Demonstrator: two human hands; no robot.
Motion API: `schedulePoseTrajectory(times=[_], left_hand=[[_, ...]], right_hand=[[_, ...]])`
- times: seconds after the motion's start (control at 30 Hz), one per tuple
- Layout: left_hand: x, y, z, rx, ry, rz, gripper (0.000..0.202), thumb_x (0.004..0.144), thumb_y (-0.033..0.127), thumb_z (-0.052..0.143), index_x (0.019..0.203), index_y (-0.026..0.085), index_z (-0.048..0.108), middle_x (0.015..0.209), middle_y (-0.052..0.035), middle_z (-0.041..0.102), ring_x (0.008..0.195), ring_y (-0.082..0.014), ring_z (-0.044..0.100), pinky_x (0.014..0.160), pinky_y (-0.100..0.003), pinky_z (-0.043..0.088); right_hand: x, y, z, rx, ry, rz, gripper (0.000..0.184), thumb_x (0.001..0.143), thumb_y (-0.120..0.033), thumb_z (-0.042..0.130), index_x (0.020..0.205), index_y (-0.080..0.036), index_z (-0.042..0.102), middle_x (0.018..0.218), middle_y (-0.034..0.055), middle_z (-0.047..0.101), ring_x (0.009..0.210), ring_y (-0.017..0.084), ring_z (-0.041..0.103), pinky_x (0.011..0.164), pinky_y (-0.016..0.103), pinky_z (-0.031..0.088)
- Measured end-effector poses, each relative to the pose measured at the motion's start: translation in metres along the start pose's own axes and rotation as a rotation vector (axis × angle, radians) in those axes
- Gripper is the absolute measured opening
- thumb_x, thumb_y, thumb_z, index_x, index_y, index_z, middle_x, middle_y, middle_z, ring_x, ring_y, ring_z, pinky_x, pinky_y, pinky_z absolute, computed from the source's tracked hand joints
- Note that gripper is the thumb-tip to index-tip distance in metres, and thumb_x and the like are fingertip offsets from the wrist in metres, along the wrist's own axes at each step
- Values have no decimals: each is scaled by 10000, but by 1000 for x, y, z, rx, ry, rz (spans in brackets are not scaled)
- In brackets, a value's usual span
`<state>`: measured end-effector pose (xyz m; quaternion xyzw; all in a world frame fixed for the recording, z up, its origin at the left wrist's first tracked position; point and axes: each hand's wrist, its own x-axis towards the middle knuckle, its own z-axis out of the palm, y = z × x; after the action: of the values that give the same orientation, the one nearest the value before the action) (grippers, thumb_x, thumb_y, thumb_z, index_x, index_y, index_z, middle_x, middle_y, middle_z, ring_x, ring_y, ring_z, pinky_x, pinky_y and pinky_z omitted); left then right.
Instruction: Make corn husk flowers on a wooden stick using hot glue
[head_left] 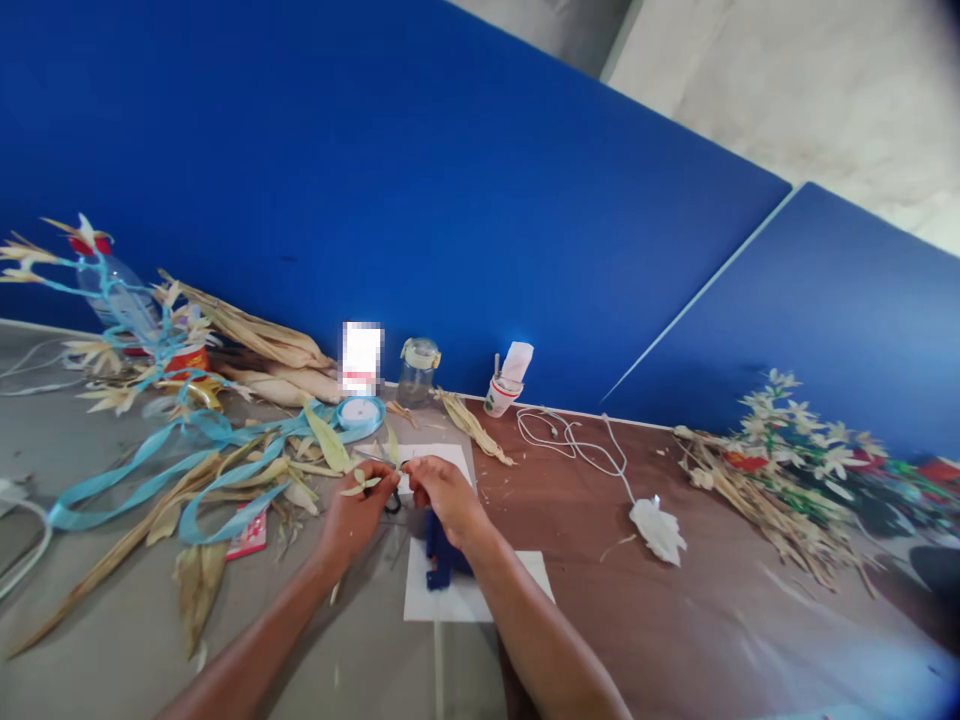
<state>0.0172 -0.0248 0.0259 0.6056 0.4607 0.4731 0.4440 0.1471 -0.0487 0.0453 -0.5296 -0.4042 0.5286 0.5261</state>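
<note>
My left hand (358, 512) is pinched on a small pale corn-husk flower (361, 485) with thin leaf-like petals. My right hand (442, 492) is closed just to its right, fingertips meeting the left hand's at the piece; what it grips is too small to name. Both hands hover over a white sheet of paper (465, 595). A blue glue gun (442, 560) lies on that sheet under my right wrist. Something dark, perhaps scissors (393, 500), lies between the hands.
Dried corn husks (262, 345), light-blue ribbon (172, 470) and its spool (360, 412) spread at the left. A glass jar (417, 370), a paper cup (501, 394), a white cable (577, 445), a white husk flower (660, 530) and a bunch of finished flowers (795, 460) lie along the blue partition.
</note>
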Motion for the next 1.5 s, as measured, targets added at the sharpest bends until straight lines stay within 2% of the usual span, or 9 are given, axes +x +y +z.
schedulePoseTrajectory(times=[0.17,0.3,0.37,0.43,0.63,0.83,1.07,1.3,1.5], left_hand=[[1,-2,0,47,-17,24,175,687,341,604,618,181,591,568,17,542,545,-129,453,534,-238,352],[1,-1,-2,-6,11,-22,207,695,378,606,635,181,580,528,37,474,521,-120,409,528,-237,335],[0,-1,-3,-26,33,-29,222,686,395,617,637,181,583,524,40,463,522,-121,405,532,-239,331],[0,-1,-4,-34,45,-27,232,677,407,625,634,182,586,531,38,472,528,-123,407,535,-240,330],[-1,1,-4,2,42,-13,198,702,384,605,665,190,595,579,27,517,574,-131,438,566,-240,357],[-1,-1,-1,4,8,10,196,705,384,606,667,191,603,604,17,555,596,-140,472,592,-248,375],[-5,5,3,-74,-168,-4,222,720,379,603,643,171,591,638,-9,593,643,-148,510,631,-254,391],[-1,2,1,-320,-76,-166,341,656,496,647,668,162,581,549,53,420,489,-79,331,477,-216,300],[2,0,-4,-339,-137,-233,350,651,496,653,667,152,594,561,44,442,495,-76,331,476,-213,301]], right_hand=[[3,5,3,32,59,-28,144,632,-288,617,591,-175,538,471,-69,429,427,72,350,457,218,259],[6,3,-6,55,162,-67,284,712,-369,544,507,-191,461,426,-72,356,400,74,283,445,230,227],[6,1,-10,-50,250,-144,300,734,-365,523,496,-190,472,448,-55,391,425,86,325,466,237,255],[6,1,-11,-160,291,-225,161,695,-293,566,577,-183,553,538,-32,490,495,101,417,519,238,309],[2,5,2,-48,52,-130,165,714,-335,562,666,-181,598,512,-42,502,492,103,450,534,235,343],[0,6,6,96,36,-23,177,656,-346,619,669,-171,591,511,-52,495,479,86,436,509,222,326],[0,2,6,200,40,36,115,587,-257,634,582,-168,561,469,-58,478,441,72,393,474,215,291],[2,-7,-3,245,35,20,148,551,-279,633,530,-165,542,455,-62,465,414,55,343,459,224,231],[1,-6,-2,186,-22,88,140,534,-266,638,534,-165,542,414,-80,430,406,49,313,451,223,199]])
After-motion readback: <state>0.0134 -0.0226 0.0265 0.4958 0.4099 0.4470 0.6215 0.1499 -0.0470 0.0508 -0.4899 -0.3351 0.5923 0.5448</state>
